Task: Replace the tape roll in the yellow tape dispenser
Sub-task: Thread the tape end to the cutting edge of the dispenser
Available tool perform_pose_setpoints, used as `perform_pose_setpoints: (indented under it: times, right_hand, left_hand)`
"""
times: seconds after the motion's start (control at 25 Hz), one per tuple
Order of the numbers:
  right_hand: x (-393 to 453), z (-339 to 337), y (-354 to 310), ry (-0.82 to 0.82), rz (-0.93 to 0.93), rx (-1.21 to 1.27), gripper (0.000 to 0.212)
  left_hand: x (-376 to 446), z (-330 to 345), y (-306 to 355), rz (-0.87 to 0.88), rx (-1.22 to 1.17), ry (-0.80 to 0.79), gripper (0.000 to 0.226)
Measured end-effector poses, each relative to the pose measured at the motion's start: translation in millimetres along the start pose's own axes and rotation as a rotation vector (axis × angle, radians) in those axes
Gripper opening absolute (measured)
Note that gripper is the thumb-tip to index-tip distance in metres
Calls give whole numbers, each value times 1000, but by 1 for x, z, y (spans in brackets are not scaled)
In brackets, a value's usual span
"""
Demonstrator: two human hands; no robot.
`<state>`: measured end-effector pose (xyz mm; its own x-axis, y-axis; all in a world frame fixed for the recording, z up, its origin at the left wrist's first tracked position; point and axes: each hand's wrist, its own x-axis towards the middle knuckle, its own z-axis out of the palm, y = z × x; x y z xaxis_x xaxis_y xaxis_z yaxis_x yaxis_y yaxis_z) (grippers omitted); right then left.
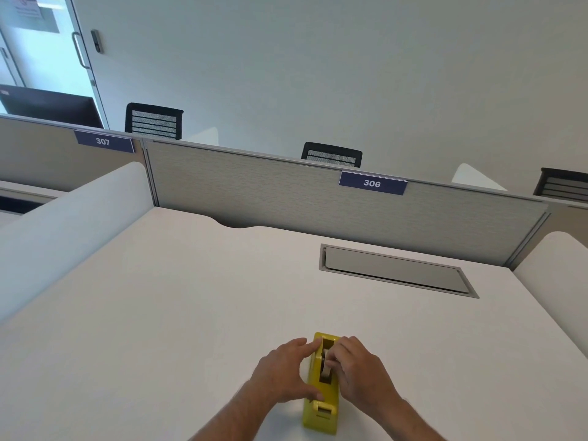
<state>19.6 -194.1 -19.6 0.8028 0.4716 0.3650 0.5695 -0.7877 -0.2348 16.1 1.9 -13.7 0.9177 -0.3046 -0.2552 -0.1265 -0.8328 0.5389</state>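
while left hand [286,370] braces yellow dispenser [321,409], right hand [356,367] pinches tape roll [325,366].

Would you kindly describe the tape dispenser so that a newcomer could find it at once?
On the white desk below the 306 sign, look at the near edge, well in front of the grey cable hatch. The dispenser sits between both hands; it is the desk's only yellow thing.
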Motion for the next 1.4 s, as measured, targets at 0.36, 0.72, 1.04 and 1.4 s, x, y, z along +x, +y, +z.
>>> perform_pose_setpoints:
  times: [0.36,0.72,1.04,1.4]
  right_hand:
    - [-18,5,-5,-32,65,33,5]
    - [-24,4,-7,-40,99,52,4]
    - [-33,7,-19,-5,129,72,4]
    - [-45,-2,-33,26,126,51,13]
  left_hand:
    - [1,2,1,-20,27,9,107]
    - [1,2,1,-40,59,-18,106]
    - [0,1,3,-58,65,-26,105]
    - [-1,3,6,-69,115,-5,105]
